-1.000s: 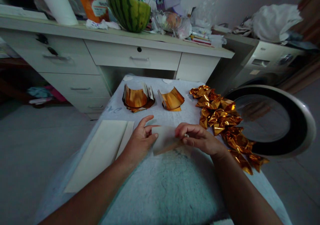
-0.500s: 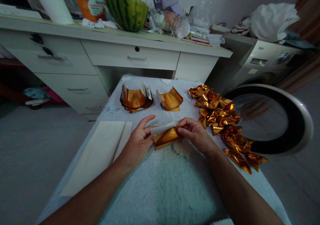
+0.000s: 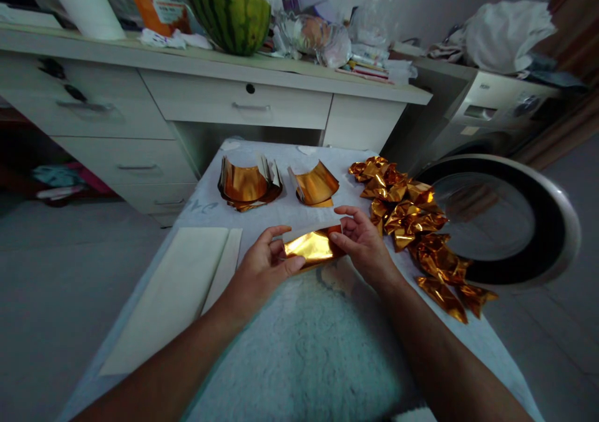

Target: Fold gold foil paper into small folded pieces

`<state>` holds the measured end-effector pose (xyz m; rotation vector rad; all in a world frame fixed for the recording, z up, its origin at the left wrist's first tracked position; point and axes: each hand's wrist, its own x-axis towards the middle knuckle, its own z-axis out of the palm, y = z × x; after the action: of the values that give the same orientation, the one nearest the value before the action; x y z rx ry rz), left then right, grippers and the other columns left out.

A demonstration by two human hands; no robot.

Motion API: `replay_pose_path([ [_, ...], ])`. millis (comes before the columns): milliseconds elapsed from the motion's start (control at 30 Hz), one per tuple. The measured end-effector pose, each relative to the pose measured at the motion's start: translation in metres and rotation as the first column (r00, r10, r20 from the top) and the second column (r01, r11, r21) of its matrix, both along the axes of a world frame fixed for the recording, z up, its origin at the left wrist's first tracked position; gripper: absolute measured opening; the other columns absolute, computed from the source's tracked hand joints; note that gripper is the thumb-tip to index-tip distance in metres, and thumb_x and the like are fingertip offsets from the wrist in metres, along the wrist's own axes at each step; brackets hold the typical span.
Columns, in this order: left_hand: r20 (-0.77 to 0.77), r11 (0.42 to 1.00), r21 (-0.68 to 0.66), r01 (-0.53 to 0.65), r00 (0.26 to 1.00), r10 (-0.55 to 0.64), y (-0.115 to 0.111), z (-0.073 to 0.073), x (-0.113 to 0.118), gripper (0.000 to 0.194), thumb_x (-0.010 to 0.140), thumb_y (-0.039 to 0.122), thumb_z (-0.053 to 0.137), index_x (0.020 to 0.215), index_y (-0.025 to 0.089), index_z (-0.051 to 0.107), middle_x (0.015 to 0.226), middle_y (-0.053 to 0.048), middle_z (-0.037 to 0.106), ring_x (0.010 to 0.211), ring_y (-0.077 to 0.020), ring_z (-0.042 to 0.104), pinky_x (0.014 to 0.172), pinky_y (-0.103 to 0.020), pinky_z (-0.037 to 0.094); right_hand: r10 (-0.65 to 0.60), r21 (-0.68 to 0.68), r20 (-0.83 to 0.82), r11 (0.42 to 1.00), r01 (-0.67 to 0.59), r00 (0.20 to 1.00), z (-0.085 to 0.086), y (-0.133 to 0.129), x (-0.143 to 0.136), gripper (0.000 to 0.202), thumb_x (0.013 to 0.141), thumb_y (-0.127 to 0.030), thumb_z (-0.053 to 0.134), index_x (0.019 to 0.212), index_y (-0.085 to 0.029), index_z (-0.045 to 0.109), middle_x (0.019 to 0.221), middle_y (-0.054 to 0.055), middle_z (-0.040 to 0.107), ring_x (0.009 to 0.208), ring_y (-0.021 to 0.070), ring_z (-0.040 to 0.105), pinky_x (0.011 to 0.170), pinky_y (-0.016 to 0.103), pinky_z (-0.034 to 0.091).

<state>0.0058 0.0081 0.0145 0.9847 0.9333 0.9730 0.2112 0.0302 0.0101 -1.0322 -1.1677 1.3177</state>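
I have my left hand (image 3: 269, 263) closed on the left end of a gold paper (image 3: 309, 246), thumb over the near edge and fingers tucked behind; my right hand (image 3: 365, 241) pinches the other end, thumb on the shiny face, one finger reaching past the far edge; the paper is bent between the two hands, a pale strip showing along its far side; I cannot tell whether it touches the cloth-covered desk (image 3: 327, 347) below. Beyond my left hand sits a larger pile (image 3: 246, 185) of curved gold sheets; a smaller pile (image 3: 319, 185) lies just right of it, straight beyond the held paper; right of my right hand, folded gold pieces (image 3: 407, 213) bunch along the desk's side; left of my left hand lie long pale sheets (image 3: 163, 297). Farther beyond both hands, a cut watermelon (image 3: 229, 19) rests on a white cabinet (image 3: 196, 94); past the gold pieces, a washing machine (image 3: 496, 100) has its round door (image 3: 556, 241) open.
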Motion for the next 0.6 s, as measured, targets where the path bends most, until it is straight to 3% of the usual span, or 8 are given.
replay_pose_path([
  [133, -0.032, 1.0, 0.001, -0.03, 0.999, 0.03, 0.0028, -0.0028, 0.0018, 0.037, 0.074, 0.028, 0.075, 0.104, 0.019, 0.055, 0.097, -0.005, 0.073, 0.084, -0.0195, 0.07, 0.078, -0.032, 0.052, 0.014, -0.009, -0.009, 1.0, -0.014, 1.0, 0.003, -0.0003, -0.0003, 0.051, 0.071, -0.032, 0.079, 0.112, -0.027, 0.051, 0.075, -0.006, 0.06, 0.062, 0.0114, 0.058, 0.058, 0.023, 0.044],
  [333, -0.014, 0.994, 0.036, -0.108, 0.994, 0.108, 0.0059, -0.009, -0.0007, 0.033, 0.076, 0.024, 0.073, 0.106, 0.019, 0.057, 0.092, -0.002, 0.074, 0.079, -0.0165, 0.07, 0.074, -0.028, 0.052, 0.094, -0.064, -0.084, 0.993, -0.099, 0.992, 0.0061, -0.0029, 0.0016, 0.058, 0.069, -0.031, 0.082, 0.117, -0.029, 0.052, 0.082, -0.005, 0.063, 0.074, 0.0147, 0.064, 0.072, 0.029, 0.05],
  [433, -0.007, 0.993, 0.047, -0.105, 0.994, 0.106, 0.0058, -0.0082, -0.0009, 0.032, 0.078, 0.022, 0.071, 0.107, 0.019, 0.058, 0.094, -0.002, 0.074, 0.08, -0.0158, 0.07, 0.074, -0.026, 0.051, 0.168, -0.118, -0.107, 0.977, -0.18, 0.98, 0.0051, -0.0037, 0.0034, 0.05, 0.07, -0.033, 0.082, 0.112, -0.025, 0.056, 0.089, -0.002, 0.068, 0.079, 0.016, 0.066, 0.077, 0.03, 0.051],
  [533, -0.013, 0.993, 0.068, -0.095, 0.995, 0.096, 0.0054, -0.006, -0.0007, 0.028, 0.079, 0.023, 0.07, 0.104, 0.02, 0.058, 0.093, -0.002, 0.074, 0.08, -0.0161, 0.07, 0.075, -0.027, 0.052, 0.185, -0.165, -0.088, 0.966, -0.198, 0.979, 0.0045, -0.0039, 0.0037, 0.034, 0.073, -0.036, 0.079, 0.096, -0.021, 0.06, 0.083, -0.001, 0.069, 0.072, 0.0144, 0.065, 0.069, 0.026, 0.049],
  [600, -0.032, 0.991, 0.09, -0.095, 0.995, 0.099, 0.005, -0.0048, -0.0005, 0.028, 0.078, 0.023, 0.072, 0.102, 0.02, 0.058, 0.093, -0.001, 0.074, 0.079, -0.0164, 0.069, 0.075, -0.028, 0.052, 0.142, -0.197, -0.1, 0.967, -0.16, 0.985, 0.0051, -0.0037, 0.0028, 0.034, 0.072, -0.036, 0.08, 0.094, -0.021, 0.058, 0.078, -0.002, 0.068, 0.066, 0.0132, 0.064, 0.063, 0.025, 0.047],
])
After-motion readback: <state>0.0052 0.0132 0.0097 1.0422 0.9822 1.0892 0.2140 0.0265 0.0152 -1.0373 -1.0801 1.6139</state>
